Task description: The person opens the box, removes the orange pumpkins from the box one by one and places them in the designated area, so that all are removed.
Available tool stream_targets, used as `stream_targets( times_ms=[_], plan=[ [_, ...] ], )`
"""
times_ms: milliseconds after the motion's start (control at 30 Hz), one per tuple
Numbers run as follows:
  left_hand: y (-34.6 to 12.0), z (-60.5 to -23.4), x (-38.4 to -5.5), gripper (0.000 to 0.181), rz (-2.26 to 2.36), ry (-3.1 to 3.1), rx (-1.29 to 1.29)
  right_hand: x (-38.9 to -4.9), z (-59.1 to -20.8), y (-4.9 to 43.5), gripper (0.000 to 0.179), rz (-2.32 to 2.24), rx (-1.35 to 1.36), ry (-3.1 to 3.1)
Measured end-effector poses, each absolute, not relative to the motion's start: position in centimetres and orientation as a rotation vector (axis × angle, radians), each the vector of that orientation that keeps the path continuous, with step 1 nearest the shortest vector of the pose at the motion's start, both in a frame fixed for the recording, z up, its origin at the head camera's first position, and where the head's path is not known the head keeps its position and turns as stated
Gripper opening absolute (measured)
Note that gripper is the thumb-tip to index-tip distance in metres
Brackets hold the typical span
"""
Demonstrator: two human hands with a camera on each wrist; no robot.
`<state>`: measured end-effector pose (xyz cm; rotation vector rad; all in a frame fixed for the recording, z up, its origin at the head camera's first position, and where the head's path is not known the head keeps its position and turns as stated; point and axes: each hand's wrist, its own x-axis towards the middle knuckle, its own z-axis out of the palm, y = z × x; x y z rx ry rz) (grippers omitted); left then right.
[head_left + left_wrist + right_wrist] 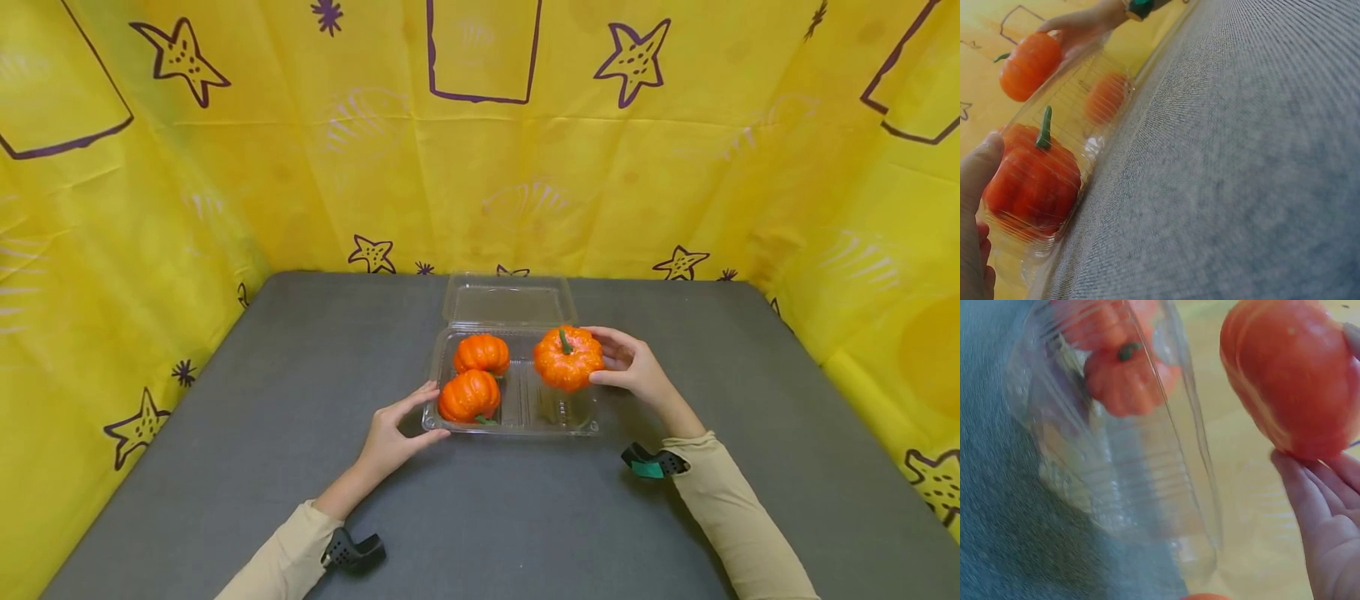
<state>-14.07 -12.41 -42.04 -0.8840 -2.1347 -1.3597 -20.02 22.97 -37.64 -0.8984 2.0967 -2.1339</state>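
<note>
Ideally, while your right hand (637, 371) pinches the pumpkin (567, 360) over the right half of the box (514, 430), you squeeze only lightly and let your left hand (388, 435), fingers outspread, steady the left front corner.

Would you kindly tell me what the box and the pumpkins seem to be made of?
The box: likely thin, glossy plastic, as see-through walls with moulded ribs suggest.
The pumpkins: shiny orange, with bright highlights, perhaps plastic or coated foam, though looks alone can't settle it.

Beige sleeves (738, 517) meet black, perforated wristbands (343, 548), the right one patched green.
</note>
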Motion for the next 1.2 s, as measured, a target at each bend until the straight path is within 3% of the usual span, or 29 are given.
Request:
stream_targets(
  times_ms=[533,1200],
  plan=[
    [-12.5,-41.9,-14.0,0.054,-1.344,-2.109,-0.884,-20.0,-36.8,24.0,0.053,-2.186,-0.95,2.178],
    [-12.4,-42.0,-14.2,0.051,-1.345,-2.141,-0.891,-20.0,-35.9,26.0,0.053,-2.166,-0.781,2.375]
  ],
)
